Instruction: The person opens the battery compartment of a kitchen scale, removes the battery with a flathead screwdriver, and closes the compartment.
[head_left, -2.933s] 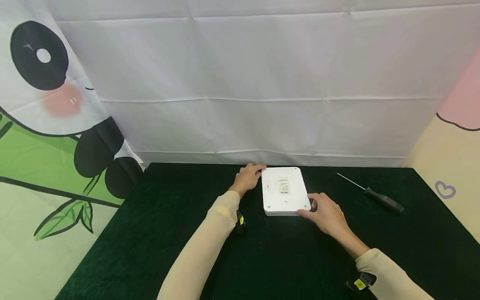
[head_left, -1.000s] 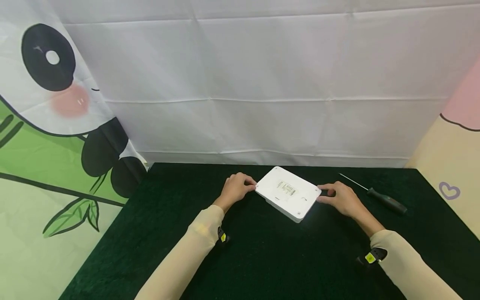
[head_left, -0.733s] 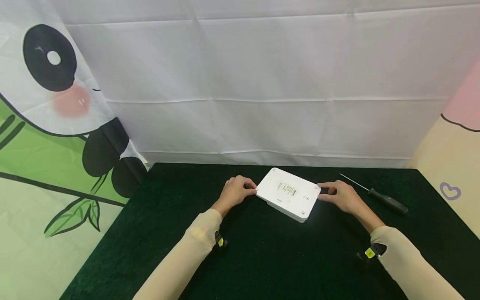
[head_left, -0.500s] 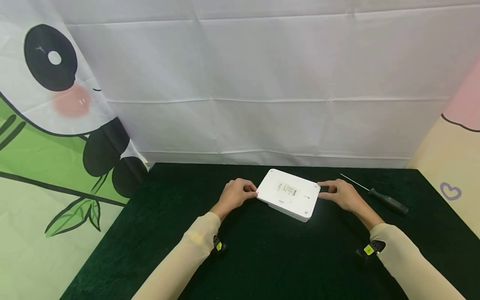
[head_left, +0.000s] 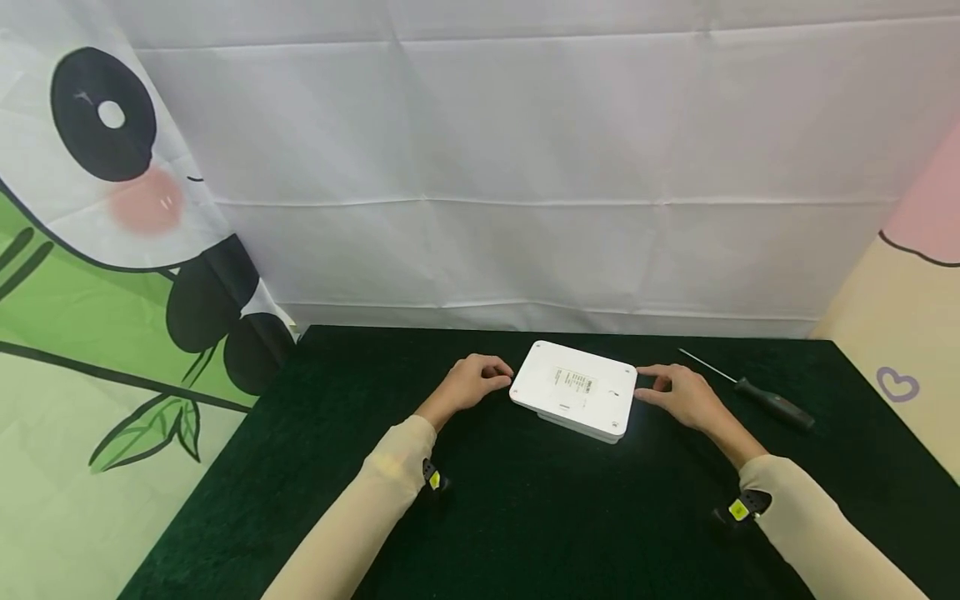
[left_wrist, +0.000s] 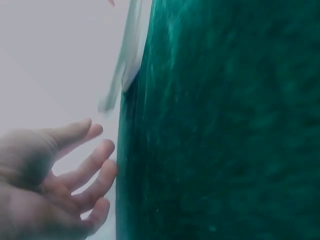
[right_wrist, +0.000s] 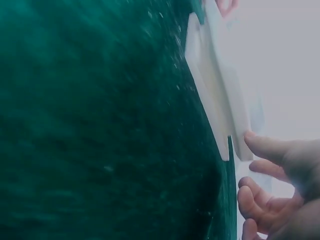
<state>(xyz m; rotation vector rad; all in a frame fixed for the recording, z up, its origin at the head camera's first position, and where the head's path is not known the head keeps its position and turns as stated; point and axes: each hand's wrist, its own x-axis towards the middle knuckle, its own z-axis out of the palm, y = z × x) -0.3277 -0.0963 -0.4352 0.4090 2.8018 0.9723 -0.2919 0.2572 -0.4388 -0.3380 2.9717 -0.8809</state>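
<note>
A flat white device lies on the dark green cloth, label side up, with screws at its corners and a narrower lower part. My left hand is just off its left corner. In the left wrist view the left fingers are loosely bent, apart from the device, with nothing between them. At the device's right edge is my right hand, index finger and thumb spread along that edge. In the right wrist view the right thumb appears to touch the device's corner, while the other fingers hang loosely beside it.
A screwdriver with a dark handle lies right of the right hand, its shaft pointing to the back left. The green cloth covers the table. A white curtain hangs behind, with printed cartoon cloth at both sides.
Since the earliest frame the white device has been turned on the cloth so its long side runs across. The left hand has just come away from its corner; the right hand stays at the right edge.
</note>
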